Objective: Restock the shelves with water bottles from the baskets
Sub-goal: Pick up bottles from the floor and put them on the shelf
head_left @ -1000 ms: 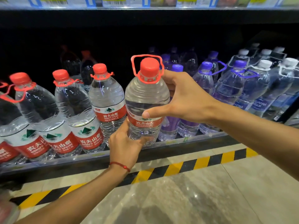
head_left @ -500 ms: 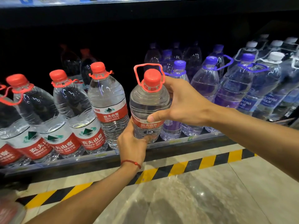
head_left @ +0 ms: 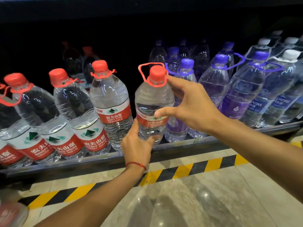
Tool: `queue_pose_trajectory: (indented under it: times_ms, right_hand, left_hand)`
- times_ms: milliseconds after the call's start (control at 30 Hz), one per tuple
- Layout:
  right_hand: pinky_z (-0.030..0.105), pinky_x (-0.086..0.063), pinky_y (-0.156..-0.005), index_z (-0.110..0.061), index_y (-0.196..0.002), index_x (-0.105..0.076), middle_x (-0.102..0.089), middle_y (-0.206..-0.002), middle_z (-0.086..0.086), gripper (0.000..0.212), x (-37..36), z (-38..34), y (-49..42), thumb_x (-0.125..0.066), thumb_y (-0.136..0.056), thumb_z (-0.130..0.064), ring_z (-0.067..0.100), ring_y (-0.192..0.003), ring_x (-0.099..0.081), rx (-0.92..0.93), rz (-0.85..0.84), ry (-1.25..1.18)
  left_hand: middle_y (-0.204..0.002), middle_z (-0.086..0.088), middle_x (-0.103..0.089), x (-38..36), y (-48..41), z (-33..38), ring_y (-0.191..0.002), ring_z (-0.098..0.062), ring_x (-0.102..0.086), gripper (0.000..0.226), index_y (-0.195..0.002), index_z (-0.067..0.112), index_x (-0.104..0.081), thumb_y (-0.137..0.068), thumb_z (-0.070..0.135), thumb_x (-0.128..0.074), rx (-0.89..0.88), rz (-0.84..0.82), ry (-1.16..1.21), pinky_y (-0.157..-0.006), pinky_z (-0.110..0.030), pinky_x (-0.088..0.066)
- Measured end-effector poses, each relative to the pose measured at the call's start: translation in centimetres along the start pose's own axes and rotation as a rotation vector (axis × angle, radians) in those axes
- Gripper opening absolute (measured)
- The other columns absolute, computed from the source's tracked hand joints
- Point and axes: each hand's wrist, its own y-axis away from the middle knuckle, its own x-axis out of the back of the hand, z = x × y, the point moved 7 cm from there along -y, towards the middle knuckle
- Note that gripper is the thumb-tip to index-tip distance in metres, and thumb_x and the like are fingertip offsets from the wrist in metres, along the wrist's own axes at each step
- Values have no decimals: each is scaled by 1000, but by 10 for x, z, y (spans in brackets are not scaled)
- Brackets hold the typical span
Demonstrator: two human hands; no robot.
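Red-capped bottle (head_left: 154, 102) gripped low by left hand (head_left: 136, 145), right hand (head_left: 193, 108) spread wide against it.

Red-capped bottle (head_left: 153, 104), purple-capped bottles (head_left: 214, 82), yellow-black striped tape (head_left: 188, 171)
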Motion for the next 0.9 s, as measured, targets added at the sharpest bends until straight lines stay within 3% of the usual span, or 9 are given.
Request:
queue_pose_trajectory:
  times_ms: [67,133,333,500,600,667,733,800,900]
  right_hand:
    - [32,-52,-108,-16,-140,-64,-72,-128,-7,80,6,1,1,-96,-67,-13,3,-121,-66,-15,72,-21]
    - [33,-54,-106,-17,-140,-64,-73,-127,-5,78,5,1,1,-95,-69,-12,4,-119,-67,-20,101,-8]
    - [42,-51,-110,-22,-145,-59,-70,-131,-10,76,-5,5,2,-90,-76,-21,7,-123,-64,-40,95,89]
    - [43,-45,-115,-20,-154,-47,-61,-146,-3,86,-15,9,2,-88,-79,-29,15,-138,-55,-101,74,176]
    - [43,-45,-112,-24,-151,-49,-61,-143,-5,80,-18,1,5,-87,-82,-30,19,-136,-53,-87,78,220]
    - [35,-44,-109,-29,-144,-53,-64,-135,-10,69,-19,-6,6,-86,-83,-28,17,-130,-53,-73,73,267]
    - [14,-35,-101,-31,-141,-54,-64,-131,-13,65,-21,-10,7,-85,-84,-29,16,-126,-51,-81,70,323]
    - [3,-28,-90,-31,-139,-54,-64,-129,-14,62,-22,-14,5,-84,-85,-28,14,-120,-48,-95,68,350]
    - [17,-30,-84,-25,-142,-53,-62,-130,-8,63,-24,-17,1,-84,-87,-24,6,-111,-37,-125,89,328]
  left_hand:
    - [-127,9,-69,-1,1,-2,-115,-6,-64,86,-145,21,-57,-69,36,-95,47,22,52,-104,-32,-53]
    - [-131,12,-62,-2,1,-7,-125,-6,-58,92,-148,13,-51,-69,29,-95,91,22,103,-111,-36,-49]
    - [-144,-4,-60,1,6,-8,-135,-12,-55,89,-147,10,-51,-72,30,-93,98,53,88,-113,-40,-47]
    - [-132,-8,-69,7,8,-5,-126,-17,-63,84,-142,9,-57,-70,32,-93,112,69,65,-109,-39,-50]
    - [-126,-10,-72,11,11,-3,-119,-18,-67,81,-138,9,-60,-69,30,-94,129,91,73,-106,-34,-52]
    - [-129,-6,-70,13,13,-2,-118,-14,-67,77,-137,9,-61,-70,26,-94,145,98,106,-103,-24,-51]
    - [-130,-4,-69,14,16,-3,-117,-8,-66,71,-135,8,-63,-72,21,-92,177,109,153,-99,-16,-51]
    - [-125,-3,-70,16,17,-5,-100,9,-66,67,-133,6,-64,-73,19,-91,217,120,171,-90,-6,-50]
    - [-107,5,-74,16,14,-9,-80,20,-59,65,-130,7,-66,-73,23,-92,270,127,178,-83,-5,-51]
